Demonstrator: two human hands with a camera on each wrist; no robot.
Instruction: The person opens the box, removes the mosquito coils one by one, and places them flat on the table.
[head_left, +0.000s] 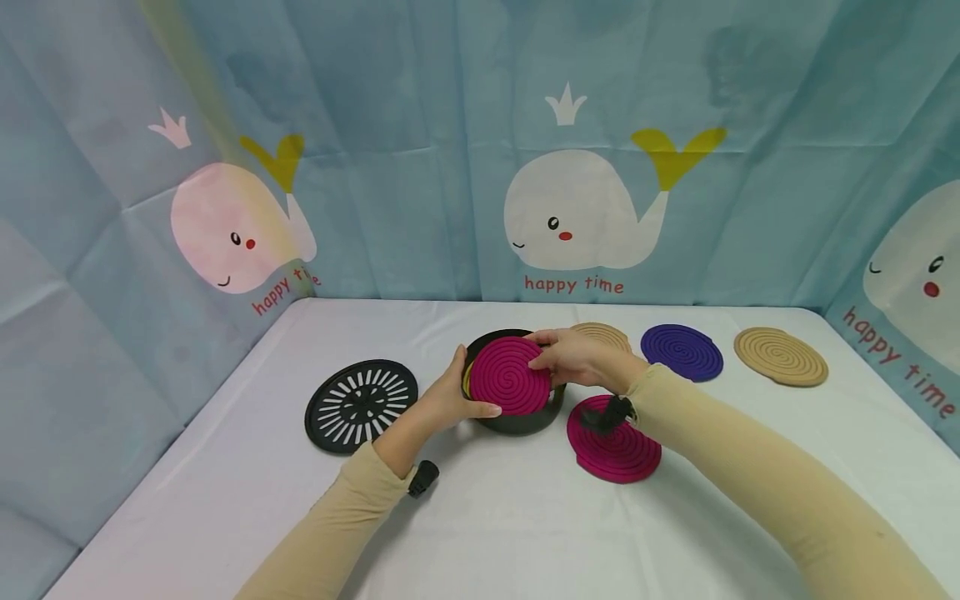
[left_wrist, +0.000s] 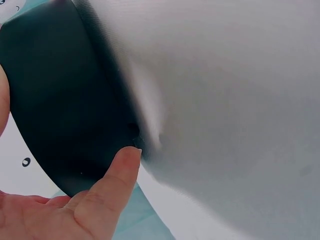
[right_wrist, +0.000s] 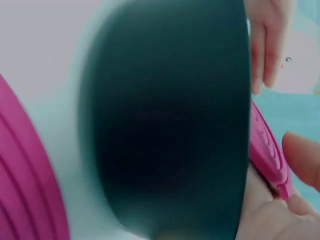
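In the head view, my right hand (head_left: 581,358) pinches a magenta spiral coaster (head_left: 510,377) at its right edge, thumb on top. The coaster is tilted over a round black container (head_left: 517,427). My left hand (head_left: 446,402) grips the container's left side, its thumb at the near rim. A yellow edge (head_left: 467,380) shows inside the container, mostly hidden by the coaster. The left wrist view has the left thumb against the dark container wall (left_wrist: 55,100). In the right wrist view, the magenta coaster (right_wrist: 269,145) sits between thumb and fingers, behind the container (right_wrist: 170,100).
Another magenta coaster (head_left: 617,457) lies under the right wrist. Farther back are a tan coaster (head_left: 602,335) partly behind the right hand, a purple coaster (head_left: 681,352) and another tan one (head_left: 780,357). A black slotted disc (head_left: 365,400) lies left on the white table (head_left: 555,542).
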